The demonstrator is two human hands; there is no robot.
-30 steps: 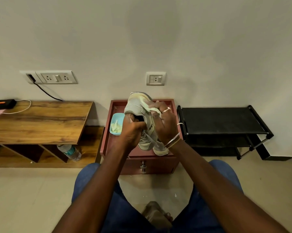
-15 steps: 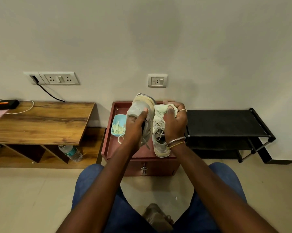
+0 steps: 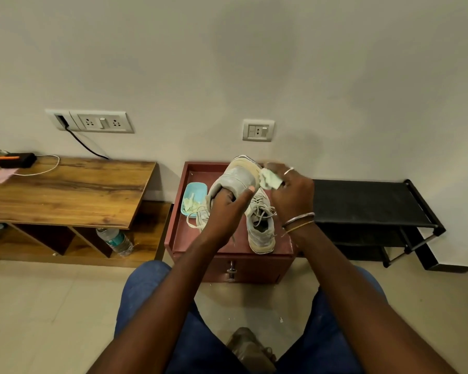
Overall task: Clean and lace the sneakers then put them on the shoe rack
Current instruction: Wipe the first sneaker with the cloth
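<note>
My left hand (image 3: 227,209) grips a grey sneaker (image 3: 234,179) by its opening and holds it tilted above the maroon cabinet (image 3: 189,233), toe up and away from me. My right hand (image 3: 291,194) holds a pale green cloth (image 3: 269,180) bunched in its fingers, pressed against the raised sneaker's right side near the toe. The second grey sneaker (image 3: 260,225) lies on the cabinet top with loose laces, heel toward me, partly behind my right wrist. The black shoe rack (image 3: 367,203) stands to the right of the cabinet.
A light blue dish (image 3: 193,198) with pale scraps sits on the cabinet's left side. A wooden table (image 3: 71,190) stands to the left, with a plastic bottle (image 3: 115,241) under it. Another shoe (image 3: 250,349) lies on the floor between my knees.
The raised sneaker has tipped left, away from the one on the cabinet. My right hand with the cloth has moved from the sneaker's opening up to its toe side.
</note>
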